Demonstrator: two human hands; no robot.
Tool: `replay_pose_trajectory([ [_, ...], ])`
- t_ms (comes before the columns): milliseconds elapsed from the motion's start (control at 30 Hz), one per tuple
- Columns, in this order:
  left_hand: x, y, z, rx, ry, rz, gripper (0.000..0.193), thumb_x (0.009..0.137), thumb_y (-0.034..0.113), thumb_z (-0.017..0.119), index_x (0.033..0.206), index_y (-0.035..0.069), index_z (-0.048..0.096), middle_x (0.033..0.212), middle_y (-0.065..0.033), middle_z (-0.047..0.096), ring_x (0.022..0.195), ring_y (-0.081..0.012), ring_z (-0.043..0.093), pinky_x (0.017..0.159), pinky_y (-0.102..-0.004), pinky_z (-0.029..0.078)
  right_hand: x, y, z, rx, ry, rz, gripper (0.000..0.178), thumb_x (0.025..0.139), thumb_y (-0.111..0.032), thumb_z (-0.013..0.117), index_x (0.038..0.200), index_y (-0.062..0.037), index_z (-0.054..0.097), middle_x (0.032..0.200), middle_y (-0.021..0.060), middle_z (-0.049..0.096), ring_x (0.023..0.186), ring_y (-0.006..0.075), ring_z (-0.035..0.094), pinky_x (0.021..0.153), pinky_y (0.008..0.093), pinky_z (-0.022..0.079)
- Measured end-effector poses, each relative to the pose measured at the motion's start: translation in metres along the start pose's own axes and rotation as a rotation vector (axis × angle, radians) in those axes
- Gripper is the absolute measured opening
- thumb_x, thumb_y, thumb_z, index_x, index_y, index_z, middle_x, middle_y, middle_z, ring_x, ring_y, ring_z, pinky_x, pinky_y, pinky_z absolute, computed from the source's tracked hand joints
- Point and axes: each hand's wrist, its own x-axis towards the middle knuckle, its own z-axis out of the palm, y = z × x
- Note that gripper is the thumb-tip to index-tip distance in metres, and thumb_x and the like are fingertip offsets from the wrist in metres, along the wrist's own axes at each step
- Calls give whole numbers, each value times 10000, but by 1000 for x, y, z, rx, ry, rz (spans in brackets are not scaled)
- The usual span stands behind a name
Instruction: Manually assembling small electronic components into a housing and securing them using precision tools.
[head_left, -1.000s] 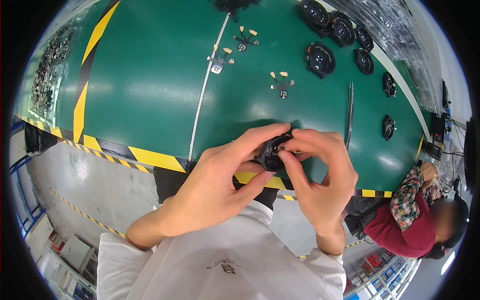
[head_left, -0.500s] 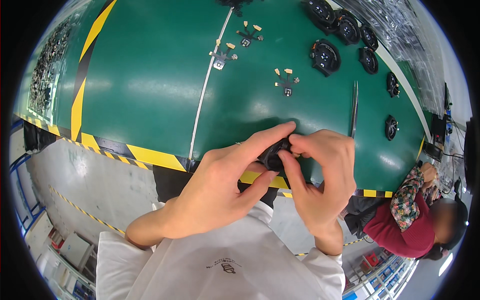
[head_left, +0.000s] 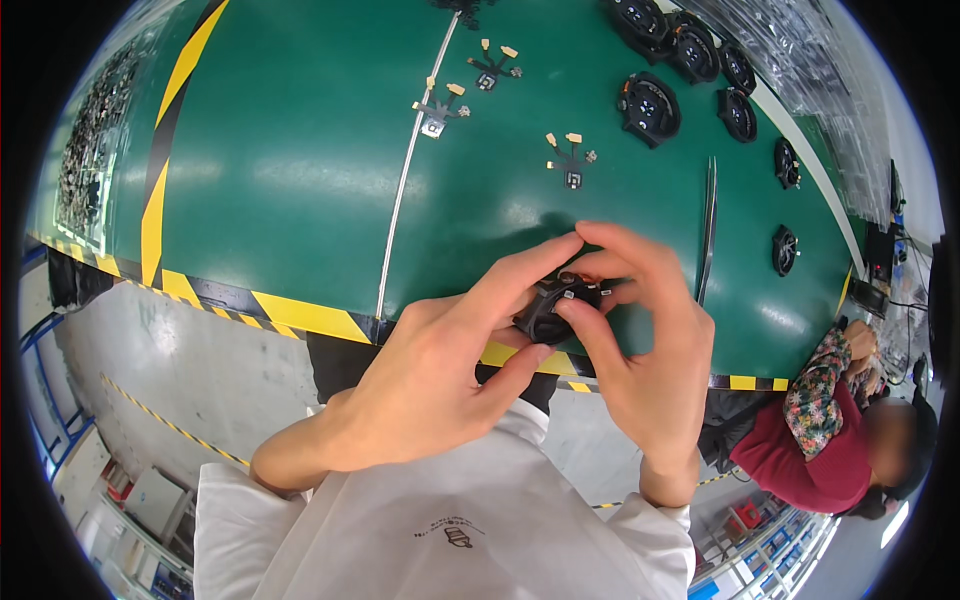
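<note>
A small black watch case (head_left: 548, 318) is held up over the near edge of the green table. My left hand (head_left: 445, 345) grips it from the left, with the forefinger along its far side and the thumb at its near side. My right hand (head_left: 645, 335) pinches its right side, thumb tip on the inside of the case. An orange-brown strip (head_left: 578, 279) shows at the case's upper rim by my right fingers. Beyond my hands lies a flex circuit (head_left: 572, 165) with gold-coloured tabs. My fingers hide part of the case.
Two more flex circuits (head_left: 434, 112) lie farther off to the left. Metal tweezers (head_left: 708, 230) rest right of my hands. Several black watch cases (head_left: 650, 108) stand at the far right, with clear plastic trays (head_left: 800, 60) behind. Another person (head_left: 815, 440) sits at the right.
My right fingers have shifted on the case's right side, the forefinger lifting to meet the left fingertip. More of the case's inside and the orange-brown strip now show.
</note>
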Motion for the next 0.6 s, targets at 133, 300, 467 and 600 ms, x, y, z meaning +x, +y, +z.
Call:
replay_pose_trajectory([
  [133, 2, -5, 2, -32, -11, 69, 761, 861, -164, 621, 1541, 15, 330, 1220, -158, 710, 1049, -214, 744, 835, -291, 583, 5, -8, -4, -53, -64, -20, 565, 809, 118, 742, 1327, -72, 623, 1020, 97, 724, 905, 201, 710, 726, 303, 561],
  [300, 2, 12, -6, -274, -94, -255, 781, 949, -96, 587, 1579, 84, 161, 1181, -186, 719, 983, -277, 761, 896, -356, 580, -6, -1, -13, -88, -88, -84, 760, 785, 105, 764, 1469, -36, 465, 969, 73, 731, 909, 208, 704, 852, 326, 552],
  [467, 2, 13, -6, -116, -251, -257, 699, 1001, -15, 566, 1576, 94, 184, 1222, -177, 718, 925, -276, 761, 842, -359, 600, -46, 1, -38, -104, 73, -34, 895, 735, 132, 743, 1519, 40, 321, 931, 77, 712, 927, 203, 662, 964, 346, 486],
  [600, 10, 14, -6, -180, -186, -182, 419, 1016, -11, 554, 1417, 21, 438, 1146, -145, 730, 945, -229, 751, 795, -321, 628, -58, 21, -65, -116, 343, 154, 786, 808, 118, 678, 1515, 9, 354, 950, 62, 670, 915, 151, 629, 941, 301, 478],
])
